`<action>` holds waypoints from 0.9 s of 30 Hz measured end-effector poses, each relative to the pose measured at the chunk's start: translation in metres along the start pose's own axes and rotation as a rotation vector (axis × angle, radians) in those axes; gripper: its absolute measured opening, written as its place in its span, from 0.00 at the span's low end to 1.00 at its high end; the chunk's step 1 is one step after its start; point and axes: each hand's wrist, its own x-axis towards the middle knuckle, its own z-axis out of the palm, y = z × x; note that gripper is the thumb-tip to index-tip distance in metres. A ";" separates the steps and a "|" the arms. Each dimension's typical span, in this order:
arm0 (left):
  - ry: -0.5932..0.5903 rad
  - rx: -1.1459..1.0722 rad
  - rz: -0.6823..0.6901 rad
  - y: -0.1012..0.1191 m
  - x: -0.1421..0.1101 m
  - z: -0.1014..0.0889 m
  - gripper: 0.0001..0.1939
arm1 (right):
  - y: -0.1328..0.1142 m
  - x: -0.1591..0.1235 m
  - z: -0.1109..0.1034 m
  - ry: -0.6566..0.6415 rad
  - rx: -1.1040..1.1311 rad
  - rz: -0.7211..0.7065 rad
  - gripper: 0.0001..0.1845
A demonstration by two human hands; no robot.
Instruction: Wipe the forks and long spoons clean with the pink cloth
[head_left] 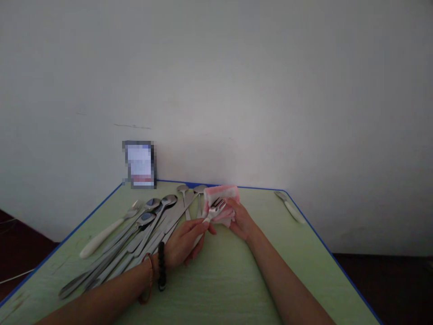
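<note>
Green desk [237,280] against pale wall [216,90]; fork [214,211] gripped in left hand [189,239], pink-white cloth [221,192] pinched in right hand [241,219].

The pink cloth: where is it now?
In the head view, the cloth is near centre, above the far half of the table, in the right hand behind the fork.

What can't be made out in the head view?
Head view, all:
- Fork: handle mostly covered by left hand.
- Right hand: some fingertips, hidden by cloth.
- Cutlery pile: exact count; pieces overlap, left forearm covers part.
- Screen: content, pixelated.
- Table: near side, cut by bottom edge.
</note>
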 end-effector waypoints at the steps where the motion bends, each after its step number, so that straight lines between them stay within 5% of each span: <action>1: 0.000 0.000 0.006 0.000 0.000 0.000 0.24 | 0.000 0.000 0.000 0.000 0.003 -0.001 0.11; 27: 0.010 0.012 -0.012 0.003 0.000 0.001 0.22 | 0.003 0.003 -0.002 0.023 0.009 0.056 0.11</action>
